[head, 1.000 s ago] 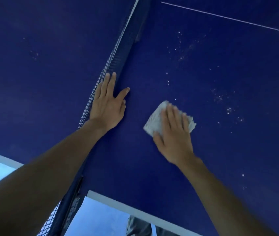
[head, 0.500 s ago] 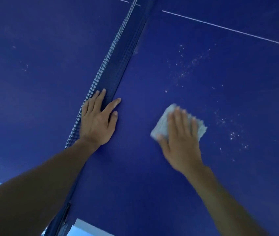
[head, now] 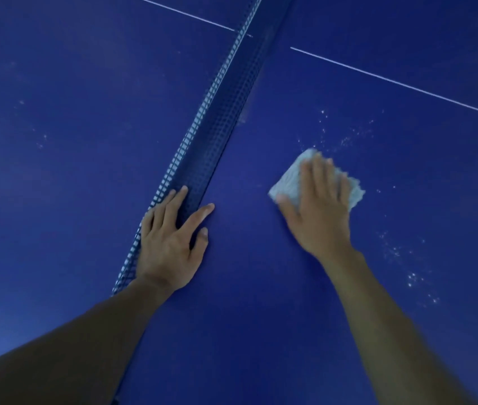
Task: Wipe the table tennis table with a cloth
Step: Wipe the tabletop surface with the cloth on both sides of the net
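Observation:
The dark blue table tennis table [head: 261, 287] fills the view. A folded white cloth [head: 290, 179] lies on its right half, and my right hand [head: 316, 209] presses flat on top of it, fingers together, hiding most of it. White dust specks [head: 348, 138] lie just beyond the cloth, and more specks [head: 413, 276] are scattered to the right of my forearm. My left hand [head: 170, 241] rests with spread fingers against the base of the net [head: 220, 112], thumb and forefinger on the right half of the table.
The net runs diagonally from my left hand up to the top middle and divides the table. A thin white centre line [head: 392, 80] crosses the far right half. A few faint specks [head: 40, 141] dot the left half.
My right hand has slid the cloth away from me toward the dust specks. My view has moved forward over the table, so the near white edge is out of sight. My left hand stays at the net.

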